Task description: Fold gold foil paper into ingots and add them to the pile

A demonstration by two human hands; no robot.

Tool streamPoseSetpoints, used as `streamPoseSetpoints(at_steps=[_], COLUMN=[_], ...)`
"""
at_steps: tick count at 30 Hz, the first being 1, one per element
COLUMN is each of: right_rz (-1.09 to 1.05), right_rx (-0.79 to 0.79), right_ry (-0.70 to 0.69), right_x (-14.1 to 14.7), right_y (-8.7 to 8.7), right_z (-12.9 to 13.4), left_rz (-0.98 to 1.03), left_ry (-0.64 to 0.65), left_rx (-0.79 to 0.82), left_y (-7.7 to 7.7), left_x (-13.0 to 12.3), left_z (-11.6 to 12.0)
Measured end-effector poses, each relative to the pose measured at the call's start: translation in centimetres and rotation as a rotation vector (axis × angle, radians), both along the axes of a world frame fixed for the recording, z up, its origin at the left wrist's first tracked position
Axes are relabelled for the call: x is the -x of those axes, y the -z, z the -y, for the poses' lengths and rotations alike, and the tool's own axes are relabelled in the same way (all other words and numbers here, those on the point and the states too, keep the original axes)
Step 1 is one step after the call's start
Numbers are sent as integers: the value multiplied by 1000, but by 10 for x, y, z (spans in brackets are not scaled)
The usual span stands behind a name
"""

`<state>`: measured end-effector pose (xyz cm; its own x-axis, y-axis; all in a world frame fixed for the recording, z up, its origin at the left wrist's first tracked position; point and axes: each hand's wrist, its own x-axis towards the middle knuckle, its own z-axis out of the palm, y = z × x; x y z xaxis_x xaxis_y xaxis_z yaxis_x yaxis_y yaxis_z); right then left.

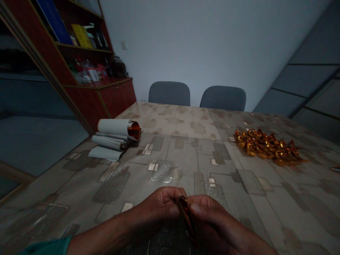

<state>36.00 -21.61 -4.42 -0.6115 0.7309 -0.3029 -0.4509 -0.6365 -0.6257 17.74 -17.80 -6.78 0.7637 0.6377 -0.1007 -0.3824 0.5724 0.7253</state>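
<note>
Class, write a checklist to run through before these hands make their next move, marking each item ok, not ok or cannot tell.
1. Left hand gripping the folded foil piece: ok.
2. Right hand gripping it too: ok.
3. Cluster of golden foil pieces apart from both hands: ok.
4. Grey-backed curled sheets on the patterned tablecloth, apart from both hands: ok.
5. Bright light over the hands: not ok, dim.
6. Foil creases crisp: cannot tell, too dark.

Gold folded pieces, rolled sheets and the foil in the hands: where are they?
Gold pieces (265,149): head view, middle of the cluster.
Rolled sheets (114,126): head view, pale side of the top roll.
Foil (185,209): head view, its upper part.
</note>
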Motion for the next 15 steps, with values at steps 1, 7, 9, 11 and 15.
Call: streamPoseSetpoints(at_steps=[1,7,9,11,15], right_rz=[1,30,9,-8,-43], right_rx=[4,17,31,39,36], right_ry=[0,18,9,37,119], right_x=[-1,-4,-3,0,5], right_y=[0,6,5,-1,-11], right_z=[1,6,7,6,4], left_rz=[-12,-99,-102,-86,-84], left_ry=[-1,2,4,6,45], left_rx=[-3,-31,-27,-16,57], left_y=[-1,-4,-2,1,5], left_x=[0,2,1,0,2], left_z=[0,-3,-3,-3,-2])
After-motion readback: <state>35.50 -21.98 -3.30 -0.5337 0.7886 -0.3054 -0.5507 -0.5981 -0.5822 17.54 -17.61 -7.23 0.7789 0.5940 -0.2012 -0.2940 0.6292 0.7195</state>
